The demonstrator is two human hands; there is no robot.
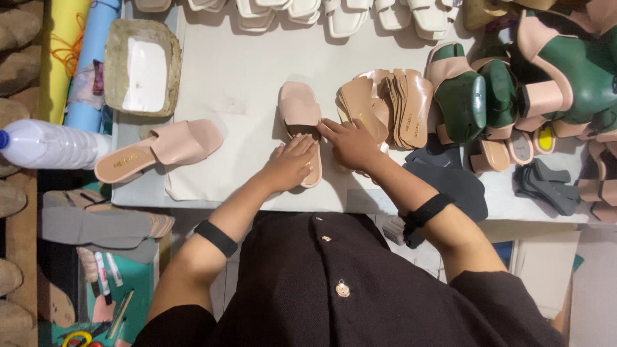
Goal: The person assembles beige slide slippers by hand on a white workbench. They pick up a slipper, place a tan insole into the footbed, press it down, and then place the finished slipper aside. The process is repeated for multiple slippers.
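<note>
Both hands pressed flat on a pink sandal (300, 112) lying sole-down on the white table (238, 71), toe end pointing away from the person, strap w/ its wide band clear of the fingers. Left hand (289, 166) lay palm-down over the heel half, fingers straight and close together, gripping nothing; prob. weighting the insole down so it seats on the sole. Right hand (350, 144) sat just beside it, touching, fingers reaching across to the insole just behind the strap, also flat, not closed round anything. So the sandal was under the fingertips and palms, not lifted. A second sandal (160, 149) lay apart to the left, finished-looking. A fanned stack of insoles (392, 106) stood within right-hand reach, green lasts (463, 96) beyond, a glue tray (143, 66) at back left, a bottle (48, 144) off the table edge.
</note>
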